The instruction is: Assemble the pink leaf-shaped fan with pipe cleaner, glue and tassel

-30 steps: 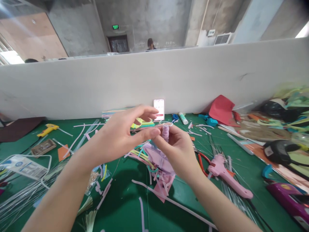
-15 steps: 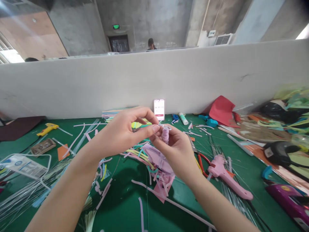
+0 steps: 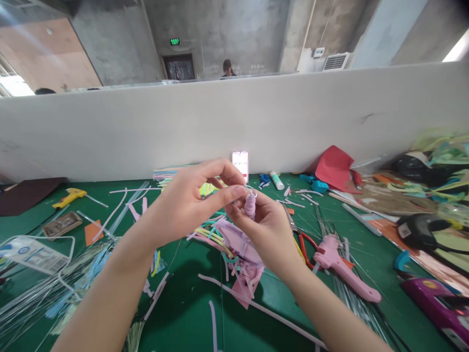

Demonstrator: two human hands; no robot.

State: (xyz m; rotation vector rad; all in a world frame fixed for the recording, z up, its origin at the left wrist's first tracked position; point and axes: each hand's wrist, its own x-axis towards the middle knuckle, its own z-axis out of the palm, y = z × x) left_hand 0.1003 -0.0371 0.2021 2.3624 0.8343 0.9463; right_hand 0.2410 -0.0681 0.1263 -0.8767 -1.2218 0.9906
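Over the middle of the table, both my hands meet at a small lilac piece with a ribbed, coiled look (image 3: 250, 207). A thin pale wire loop (image 3: 252, 190) rises from its top. My right hand (image 3: 269, 227) is closed round the piece from the right and holds it upright. The thumb and forefinger of my left hand (image 3: 190, 203) are pinched at the loop's left side; the exact contact is hidden by the fingertips. Below the hands lies a lilac strip bundle (image 3: 236, 239), beside yellow and pink craft strips (image 3: 210, 237).
A pink glue gun (image 3: 342, 269) and red-handled pliers (image 3: 306, 249) lie to the right, near a purple tool (image 3: 432, 308). On the left are a yellow glue gun (image 3: 71, 197) and thin clear strands (image 3: 36, 303). A phone (image 3: 240, 165) leans on the white partition (image 3: 146, 127).
My left fingertips have shifted slightly right at the wire loop, which now looks narrower and more tilted. The right hand keeps its hold on the lilac piece. The view has moved slightly.
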